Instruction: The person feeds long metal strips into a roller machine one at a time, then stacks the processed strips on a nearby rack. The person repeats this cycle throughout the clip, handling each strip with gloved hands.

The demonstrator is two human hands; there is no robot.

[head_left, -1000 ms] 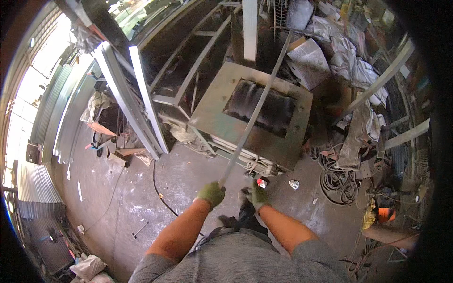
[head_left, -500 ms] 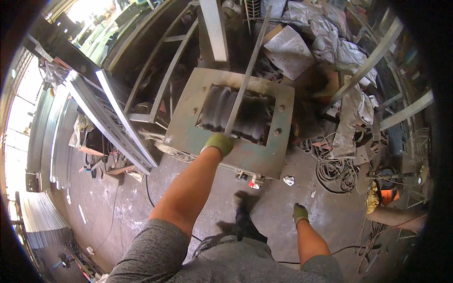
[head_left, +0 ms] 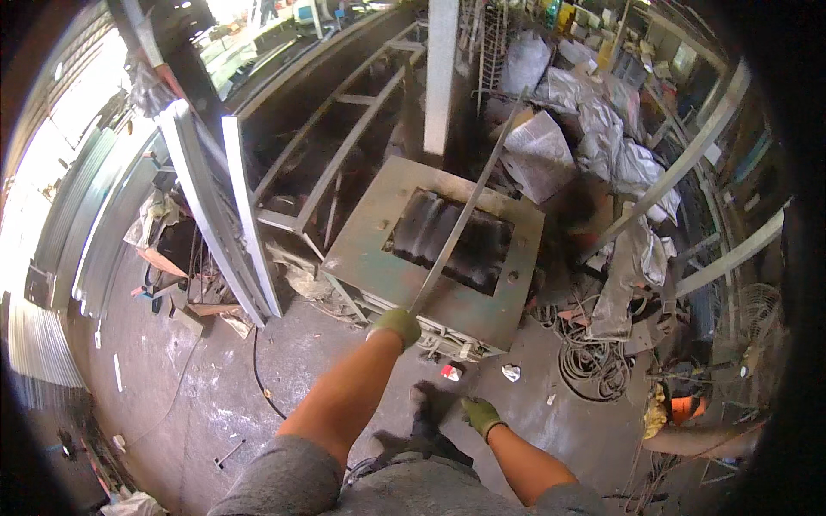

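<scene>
My left hand (head_left: 396,329), in a green work glove, is closed round the near end of a long, narrow metal bar (head_left: 469,206). The bar slants away to the upper right, across a grey-green steel machine (head_left: 370,241) with a rectangular opening. Inside that opening sit dark, grooved rollers (head_left: 452,236), which the bar passes over. My right hand (head_left: 482,415), gloved the same way, is low in front of me, right of my leg. It holds nothing, and its fingers look loosely apart.
Pale metal channels (head_left: 206,215) lean at the left, beside stacked sheets (head_left: 64,232). A post (head_left: 440,77) stands behind the machine. To the right are a coiled cable (head_left: 594,365), crumpled silver sheeting (head_left: 602,129) and curved metal bars (head_left: 680,163). A black cable (head_left: 258,370) crosses the floor.
My left hand has drawn the bar back toward me, past the machine's near edge. My right hand has swung left toward the middle. The whole view has shifted.
</scene>
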